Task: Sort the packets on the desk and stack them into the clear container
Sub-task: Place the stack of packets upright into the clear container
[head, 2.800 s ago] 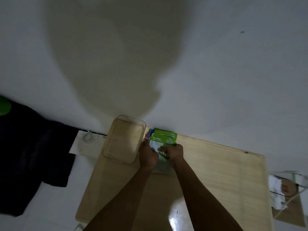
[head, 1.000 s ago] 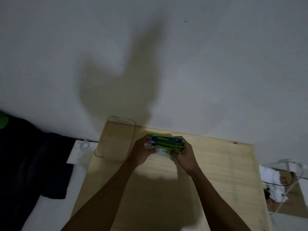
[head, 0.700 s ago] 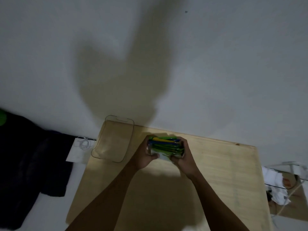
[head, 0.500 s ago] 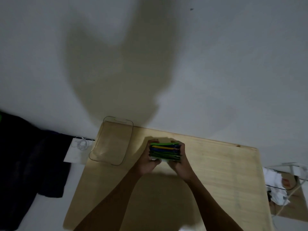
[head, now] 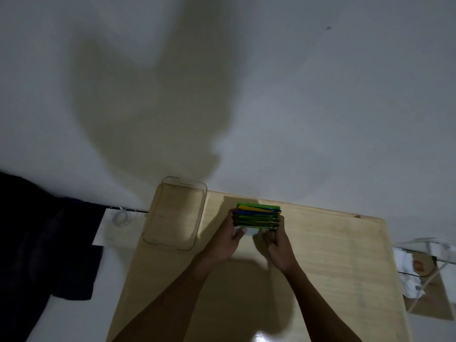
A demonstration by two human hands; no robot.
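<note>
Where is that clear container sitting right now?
In the head view, the clear container sits on the far left corner of the wooden desk against the wall, left of the packet stack held between both hands; nothing shows inside it.

A dim room with a plain white wall [head: 320,107] carrying a large soft shadow. A light wooden desk [head: 333,267] stands against it. Dark cloth [head: 37,243] hangs at left; white cables [head: 424,272] lie at right.

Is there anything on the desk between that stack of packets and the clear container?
Nothing visible. The packets are pinched between the left hand and right hand, and only bare desk separates them from the container, which looks empty.
</note>
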